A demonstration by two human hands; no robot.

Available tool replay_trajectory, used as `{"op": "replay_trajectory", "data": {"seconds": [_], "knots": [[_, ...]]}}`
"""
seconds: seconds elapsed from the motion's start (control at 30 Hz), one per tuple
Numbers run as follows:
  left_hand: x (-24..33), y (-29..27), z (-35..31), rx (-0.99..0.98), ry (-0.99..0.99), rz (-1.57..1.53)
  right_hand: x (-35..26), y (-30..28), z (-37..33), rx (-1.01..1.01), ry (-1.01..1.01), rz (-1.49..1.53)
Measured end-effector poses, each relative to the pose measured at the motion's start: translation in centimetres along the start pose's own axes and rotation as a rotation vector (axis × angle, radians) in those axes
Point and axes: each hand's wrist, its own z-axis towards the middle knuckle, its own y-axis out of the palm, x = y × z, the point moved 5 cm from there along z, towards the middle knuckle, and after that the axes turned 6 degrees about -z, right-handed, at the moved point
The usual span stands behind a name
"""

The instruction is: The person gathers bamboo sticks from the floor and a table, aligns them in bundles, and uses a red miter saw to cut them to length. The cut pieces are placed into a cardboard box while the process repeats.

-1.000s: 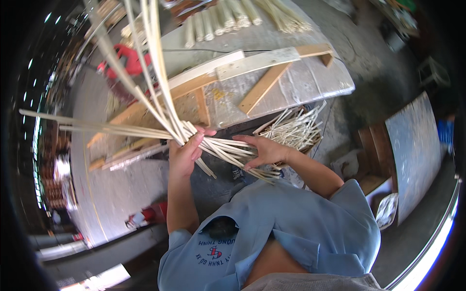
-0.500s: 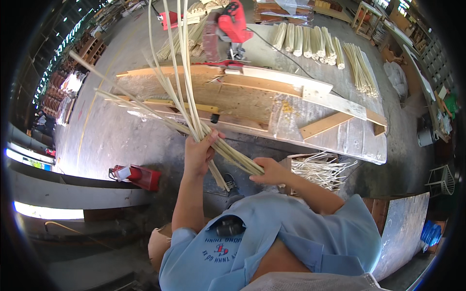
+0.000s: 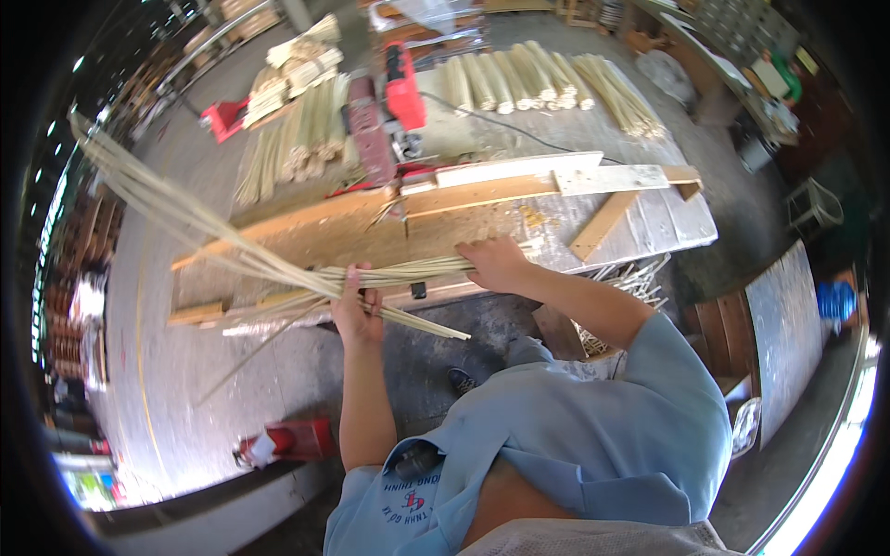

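Note:
A loose bundle of long, thin, pale canes (image 3: 413,273) lies across both my hands, held above the front of the workbench (image 3: 672,215). My left hand (image 3: 357,310) is wrapped round the canes near their middle. From there their long ends sweep far out to the left, blurred by motion, and a few stray canes point down-left and down-right. My right hand (image 3: 498,264) is closed round the right part of the bundle, with short cane tips poking out past it over the bench. The wooden fence (image 3: 491,196) of the bench stands just beyond my hands.
A red power saw (image 3: 403,88) stands behind the fence. Tied cane bundles (image 3: 519,79) line the back right, and more canes (image 3: 306,130) are piled at the back left. A box of cane offcuts (image 3: 640,283) sits under the bench's right front. A red fire extinguisher (image 3: 292,440) is at lower left.
The canes have swung from steeply upright to lying nearly level toward the left. My right hand has moved up and forward over the bench. The view has turned somewhat.

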Motion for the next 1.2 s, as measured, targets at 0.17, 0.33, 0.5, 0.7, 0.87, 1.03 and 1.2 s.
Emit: {"op": "replay_trajectory", "data": {"seconds": [0.17, 0.33, 0.5, 0.7, 0.87, 1.03, 1.2], "knots": [[-1.9, 2.3, 4.6, 0.089, 0.071, 0.055, 4.3, -1.5, 4.8, -0.040, 0.016, -0.186], [-1.8, -0.3, 9.3, 0.347, 0.166, 0.089, 11.3, 0.2, 8.7, -0.118, 0.106, -0.179], [-1.8, -3.2, 10.5, 0.595, 0.172, 0.199, 11.5, 2.2, 10.9, -0.123, 0.064, -0.126], [6.0, -5.1, 12.3, 0.618, 0.289, 0.189, 15.6, 3.6, 10.1, -0.137, 0.118, -0.130], [11.2, -9.6, 13.9, 0.782, 0.465, 0.040, 11.6, 2.4, 10.5, -0.168, 0.171, 0.002], [12.9, -11.9, 15.7, 0.842, 0.585, -0.093, 6.5, 0.8, 12.2, -0.114, 0.210, 0.207], [10.2, -14.0, 16.9, 0.990, 0.421, 0.072, 0.9, -0.5, 13.9, -0.045, 0.171, 0.385]]}}
